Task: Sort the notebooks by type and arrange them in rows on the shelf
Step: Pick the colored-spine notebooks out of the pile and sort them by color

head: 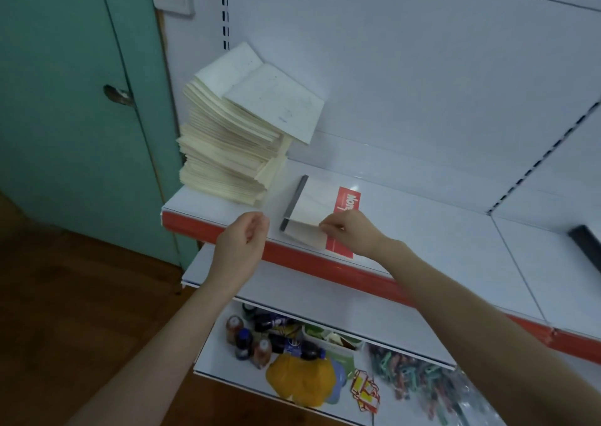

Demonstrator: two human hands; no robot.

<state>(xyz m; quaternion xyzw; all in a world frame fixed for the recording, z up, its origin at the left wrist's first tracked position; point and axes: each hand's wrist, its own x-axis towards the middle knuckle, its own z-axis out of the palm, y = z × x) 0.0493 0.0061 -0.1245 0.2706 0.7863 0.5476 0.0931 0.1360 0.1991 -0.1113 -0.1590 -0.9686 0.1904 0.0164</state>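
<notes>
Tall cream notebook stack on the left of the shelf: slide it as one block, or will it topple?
Likely to shear or topple: the notebook stack is tall, its layers are visibly offset, and the top notebook overhangs to the right. Probably heavy too, given how many are piled. Safer moved in batches.

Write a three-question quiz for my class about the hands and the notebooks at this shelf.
1. Fill in: on the shelf, the tall stack stands to the ____ of the red-banded notebook.
2. True or false: the left hand holds nothing.
3. The right hand pinches: A) the tall stack B) the red-banded notebook C) nothing.
Key: 1 left; 2 true; 3 B.
</notes>
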